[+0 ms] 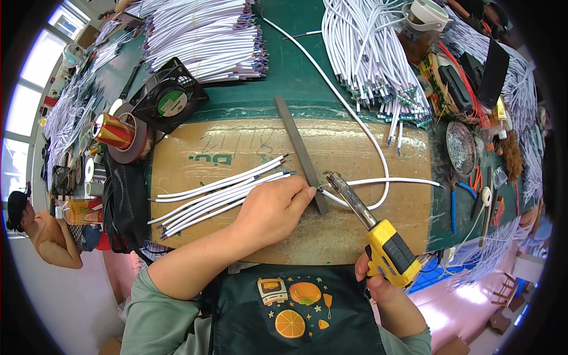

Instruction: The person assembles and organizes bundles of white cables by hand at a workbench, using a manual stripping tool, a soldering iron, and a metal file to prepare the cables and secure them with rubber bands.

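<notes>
My right hand [378, 281] is closed round a yellow-and-black soldering gun [393, 251], whose long metal barrel slants up and left. Its dark tip sits close to the wire ends beside my left fingertips. With thumb and finger pressed together, my left hand [275, 204] pinches the end of a white cable [387, 157] near a dark flat metal bar [297, 145]. That cable loops right and runs up toward the back. Another short white cable [408, 180] extends right from near the tip. Several cut white cables [201, 207] lie under and beside my left wrist.
The work lies on a brown cardboard sheet [236, 133] over a green table [284, 71]. Bundled white cables [201, 41] are stacked at the back. A black fan [170, 97] and tape rolls [133, 142] stand left. A metal bowl [461, 148] and blue-handled pliers [454, 207] lie right.
</notes>
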`<move>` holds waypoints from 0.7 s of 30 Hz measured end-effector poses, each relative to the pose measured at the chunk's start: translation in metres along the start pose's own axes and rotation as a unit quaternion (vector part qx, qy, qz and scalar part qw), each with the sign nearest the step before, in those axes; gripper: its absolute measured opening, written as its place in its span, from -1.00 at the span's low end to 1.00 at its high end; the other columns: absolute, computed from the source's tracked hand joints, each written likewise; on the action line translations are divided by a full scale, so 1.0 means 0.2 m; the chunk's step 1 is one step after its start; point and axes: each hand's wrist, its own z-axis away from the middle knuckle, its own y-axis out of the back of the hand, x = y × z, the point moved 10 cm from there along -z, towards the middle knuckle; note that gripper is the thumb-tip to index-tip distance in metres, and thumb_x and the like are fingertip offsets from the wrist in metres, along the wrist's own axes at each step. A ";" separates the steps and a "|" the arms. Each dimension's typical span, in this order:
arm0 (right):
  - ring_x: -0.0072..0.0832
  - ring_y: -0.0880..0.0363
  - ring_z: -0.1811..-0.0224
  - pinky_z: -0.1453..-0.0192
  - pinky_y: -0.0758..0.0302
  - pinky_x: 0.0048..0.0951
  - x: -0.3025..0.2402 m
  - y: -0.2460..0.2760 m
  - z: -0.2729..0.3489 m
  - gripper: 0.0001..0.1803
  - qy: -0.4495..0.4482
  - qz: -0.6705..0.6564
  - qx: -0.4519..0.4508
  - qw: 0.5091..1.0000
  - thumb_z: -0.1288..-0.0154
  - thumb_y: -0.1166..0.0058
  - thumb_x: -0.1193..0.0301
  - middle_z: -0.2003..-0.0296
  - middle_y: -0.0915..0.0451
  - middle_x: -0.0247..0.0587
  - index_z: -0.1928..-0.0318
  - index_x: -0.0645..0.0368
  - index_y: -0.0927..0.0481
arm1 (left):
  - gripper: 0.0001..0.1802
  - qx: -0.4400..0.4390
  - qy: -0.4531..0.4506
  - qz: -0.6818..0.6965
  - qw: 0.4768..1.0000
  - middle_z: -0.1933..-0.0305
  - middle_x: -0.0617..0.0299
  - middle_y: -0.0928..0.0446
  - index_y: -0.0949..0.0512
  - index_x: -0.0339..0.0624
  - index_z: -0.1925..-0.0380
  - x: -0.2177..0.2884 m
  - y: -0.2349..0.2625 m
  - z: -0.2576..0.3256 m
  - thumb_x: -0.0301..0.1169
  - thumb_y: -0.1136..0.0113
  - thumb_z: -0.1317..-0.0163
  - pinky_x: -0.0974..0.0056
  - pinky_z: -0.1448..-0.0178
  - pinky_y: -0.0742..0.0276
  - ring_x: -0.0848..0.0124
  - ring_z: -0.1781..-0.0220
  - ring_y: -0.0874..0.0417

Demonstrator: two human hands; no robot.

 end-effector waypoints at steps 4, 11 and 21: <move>-0.59 -0.44 0.47 0.41 -0.41 -0.55 0.00 0.01 0.01 -0.43 0.024 -0.011 0.009 1.000 -0.07 -0.37 -0.09 0.47 -0.46 -0.37 0.30 0.17 -0.51 | -0.73 0.009 -0.010 -0.001 1.000 0.48 -0.02 -0.51 -0.54 -0.25 0.38 0.00 0.01 0.00 -0.26 -0.09 -0.36 0.09 0.31 -0.42 0.00 0.40 -0.55; -0.59 -0.44 0.61 0.54 -0.39 -0.58 -0.02 0.06 0.03 -0.47 0.094 0.022 0.038 0.995 -0.04 -0.44 0.01 0.56 -0.48 -0.37 0.35 0.22 -0.53 | -0.71 0.025 -0.014 -0.009 1.000 0.51 -0.04 -0.52 -0.53 -0.27 0.43 0.02 0.01 0.00 -0.26 -0.09 -0.36 0.07 0.34 -0.41 -0.04 0.44 -0.53; -0.61 -0.46 0.52 0.50 -0.40 -0.58 -0.02 0.03 0.02 -0.48 0.068 -0.009 0.036 0.997 -0.06 -0.43 0.03 0.49 -0.49 -0.35 0.29 0.20 -0.53 | -0.66 0.010 0.028 0.008 1.000 0.62 0.03 -0.48 -0.51 -0.30 0.49 -0.01 0.01 -0.03 -0.25 -0.07 -0.37 0.11 0.39 -0.40 0.13 0.56 -0.50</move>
